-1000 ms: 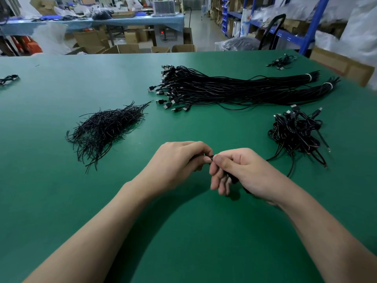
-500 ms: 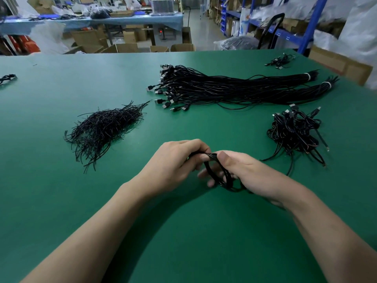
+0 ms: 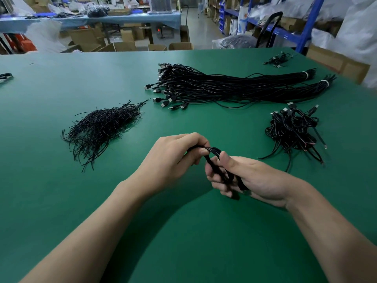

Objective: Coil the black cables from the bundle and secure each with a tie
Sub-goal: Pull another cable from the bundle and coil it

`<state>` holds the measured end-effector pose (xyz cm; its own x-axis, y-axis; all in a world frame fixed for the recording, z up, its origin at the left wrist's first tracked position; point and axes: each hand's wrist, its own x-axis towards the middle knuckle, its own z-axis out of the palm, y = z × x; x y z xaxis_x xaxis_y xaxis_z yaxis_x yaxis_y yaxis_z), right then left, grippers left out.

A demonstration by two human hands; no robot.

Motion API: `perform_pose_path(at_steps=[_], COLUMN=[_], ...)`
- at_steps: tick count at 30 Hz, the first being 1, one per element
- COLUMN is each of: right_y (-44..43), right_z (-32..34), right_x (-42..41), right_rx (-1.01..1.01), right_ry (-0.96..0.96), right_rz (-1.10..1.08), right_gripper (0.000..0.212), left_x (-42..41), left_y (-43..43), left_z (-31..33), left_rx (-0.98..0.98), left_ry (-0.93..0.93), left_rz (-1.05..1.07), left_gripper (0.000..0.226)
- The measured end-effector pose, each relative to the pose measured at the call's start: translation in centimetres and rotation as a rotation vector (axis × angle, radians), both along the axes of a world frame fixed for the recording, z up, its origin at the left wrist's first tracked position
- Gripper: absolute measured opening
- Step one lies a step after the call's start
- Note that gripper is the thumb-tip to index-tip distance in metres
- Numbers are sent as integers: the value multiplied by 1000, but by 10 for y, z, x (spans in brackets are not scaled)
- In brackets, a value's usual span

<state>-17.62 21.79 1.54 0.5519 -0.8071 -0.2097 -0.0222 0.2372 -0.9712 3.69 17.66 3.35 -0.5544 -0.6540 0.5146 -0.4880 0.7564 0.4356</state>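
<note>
Cable coil (image 3: 213,151) seemed light, limp, springy: my left grip (image 3: 173,158) pinched its eleven-o'clock end, my right grip (image 3: 251,178) curled round the loops at four o'clock.

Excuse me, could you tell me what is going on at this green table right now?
A person holds a coiled thin black cable above the green table: the left hand grips one end of the loop, the right hand the other. Whether it is tied yet, I cannot tell. Beyond lie the long bundle of straight black cables, a heap of short black ties and a pile of finished coils.
</note>
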Motion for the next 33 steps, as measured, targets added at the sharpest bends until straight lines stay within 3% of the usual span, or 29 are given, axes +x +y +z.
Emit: perform_pose_path(at_steps=[6, 11, 13, 16, 21, 25, 29, 33], right_y=[0, -1, 0, -1, -5, -10, -15, -23], right_z=[5, 3, 4, 7, 6, 15, 35, 47], right_x=[-2, 7, 12, 16, 33, 33, 22, -1], right_rx=[46, -158, -376, -772, -952, -937, -841, -584], right_ry=[-45, 177, 474, 1156, 1516, 1448, 1305, 856], right_rz=[61, -50, -105, -104, 8, 56, 91, 55], right_gripper=[38, 35, 34, 24, 10, 21, 35, 21], left_x=[-1, 2, 6, 8, -4, 0, -3, -11], left_y=[0, -5, -6, -2, 1, -5, -5, -3], left_z=[-2, -3, -2, -1, -5, -11, -11, -15], left_rx=[9, -22, -65, 51, 297, 462, 409, 301], left_ry=[3, -106, -232, -311, -433, -364, -284, -165], left_rz=[-13, -27, -43, -101, -16, -60, -81, -31], left_gripper=[15, 13, 15, 26, 60, 52, 43, 42])
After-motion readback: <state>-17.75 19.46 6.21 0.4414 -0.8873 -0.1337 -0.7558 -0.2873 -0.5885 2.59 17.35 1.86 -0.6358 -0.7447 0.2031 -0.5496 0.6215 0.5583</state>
